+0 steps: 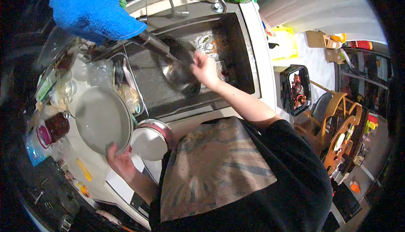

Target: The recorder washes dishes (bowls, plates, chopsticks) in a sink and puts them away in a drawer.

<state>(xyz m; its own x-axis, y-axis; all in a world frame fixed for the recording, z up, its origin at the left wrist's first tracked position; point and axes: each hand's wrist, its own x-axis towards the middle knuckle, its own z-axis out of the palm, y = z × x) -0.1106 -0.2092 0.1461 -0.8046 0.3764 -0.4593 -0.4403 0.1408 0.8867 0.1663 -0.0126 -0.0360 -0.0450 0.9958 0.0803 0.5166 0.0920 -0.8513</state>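
My left hand (121,164) grips the near rim of a large pale grey bowl (101,119), thumb over the edge. The bowl's inside faces up, above the counter left of the sink. Inside the dark sink (144,77) lies a dark round pan or bowl (178,73), partly in shadow. My right hand (205,69) hovers at that vessel's right side, fingers curled and blurred; whether it holds anything is unclear. The faucet spout (155,43) points down over the dark vessel from the upper left.
Beside the bowl are a smaller pale lidded pot (150,143) and a jar of dark contents (57,126). A wire rack (140,97) borders the sink's left side. A blue cloth (91,9) hangs above the faucet. A black bin (295,89) stands right of the counter.
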